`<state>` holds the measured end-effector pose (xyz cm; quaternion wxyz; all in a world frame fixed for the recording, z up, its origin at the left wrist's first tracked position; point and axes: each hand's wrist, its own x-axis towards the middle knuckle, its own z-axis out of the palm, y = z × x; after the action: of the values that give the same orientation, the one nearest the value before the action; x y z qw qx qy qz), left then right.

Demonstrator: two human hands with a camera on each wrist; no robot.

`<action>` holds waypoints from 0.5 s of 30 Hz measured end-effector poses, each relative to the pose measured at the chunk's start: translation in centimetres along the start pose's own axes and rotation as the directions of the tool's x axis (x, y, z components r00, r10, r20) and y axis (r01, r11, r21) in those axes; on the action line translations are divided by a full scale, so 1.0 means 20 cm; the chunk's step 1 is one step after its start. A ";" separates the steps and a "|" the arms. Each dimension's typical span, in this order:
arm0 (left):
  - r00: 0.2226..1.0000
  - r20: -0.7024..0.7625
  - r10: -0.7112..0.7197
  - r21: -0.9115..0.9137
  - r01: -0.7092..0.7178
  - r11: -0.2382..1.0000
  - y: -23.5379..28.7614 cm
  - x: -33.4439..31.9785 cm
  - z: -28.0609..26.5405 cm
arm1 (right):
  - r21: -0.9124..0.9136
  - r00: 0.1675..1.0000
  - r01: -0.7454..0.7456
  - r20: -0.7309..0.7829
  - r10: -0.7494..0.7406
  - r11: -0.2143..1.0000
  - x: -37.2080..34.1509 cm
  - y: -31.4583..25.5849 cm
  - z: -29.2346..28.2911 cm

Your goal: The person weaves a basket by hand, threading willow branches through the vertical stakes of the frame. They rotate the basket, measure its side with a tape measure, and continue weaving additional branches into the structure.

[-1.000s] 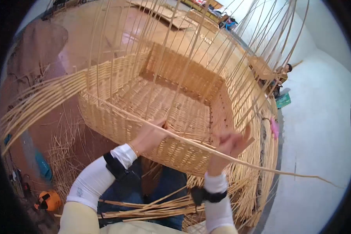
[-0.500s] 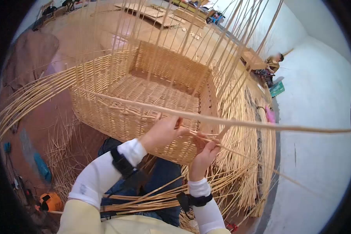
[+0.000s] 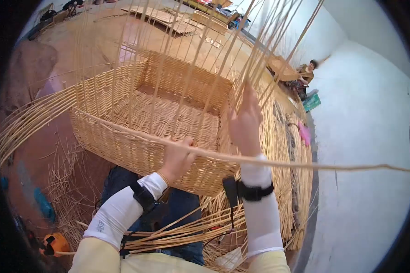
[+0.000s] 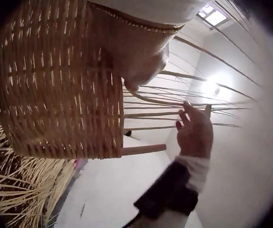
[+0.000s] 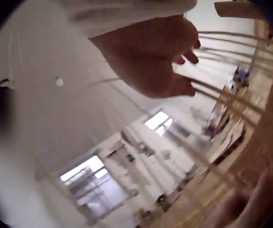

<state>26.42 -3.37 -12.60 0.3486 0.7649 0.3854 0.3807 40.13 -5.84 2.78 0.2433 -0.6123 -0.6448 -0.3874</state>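
A rectangular wicker basket [image 3: 109, 136] with tall upright stakes sits tilted over the person's knees. At its near wall the left hand [image 3: 177, 157] grips the rim, its fingertips lying over the top edge. Raised beside the right corner, the right hand [image 3: 246, 125] stands among the stakes. In the left wrist view, that right hand [image 4: 196, 133] pinches a thin rod [image 4: 155, 100], which curves back toward the left thumb at the rim. A long thick rod [image 3: 278, 163] lies along the near rim and juts far out to the right.
Bundled loose rods [image 3: 280, 182] cover the floor at right, beside a white wall [image 3: 360, 136]. More rods [image 3: 182, 232] lie across the person's lap. Long weaver ends [image 3: 36, 116] stick out left of the basket. Another person [image 3: 306, 73] sits far back at right.
Half a second ago both hands were close together at the near right corner, with a thin rod. Since then the right hand has risen up and away; the left has moved left onto the rim.
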 end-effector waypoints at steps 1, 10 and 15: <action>1.000 0.014 -0.004 0.021 0.003 1.000 -0.01 0.00 0.00 | 0.354 0.976 -0.218 0.089 0.199 0.909 0.00 0.05 0.08; 0.964 0.251 -0.084 0.176 0.040 0.984 0.06 0.06 -0.17 | 0.912 0.388 -0.409 0.140 0.911 0.035 -0.81 0.03 -0.14; 0.871 0.288 0.398 0.650 -0.483 0.586 0.17 0.14 -0.37 | 0.910 0.503 -0.263 0.412 0.760 -0.320 -0.85 0.10 -0.08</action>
<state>22.34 -0.86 -5.38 -0.0548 0.9295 0.2786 0.2353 44.10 -17.47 -9.24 0.8424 -0.4023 -0.2868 0.2152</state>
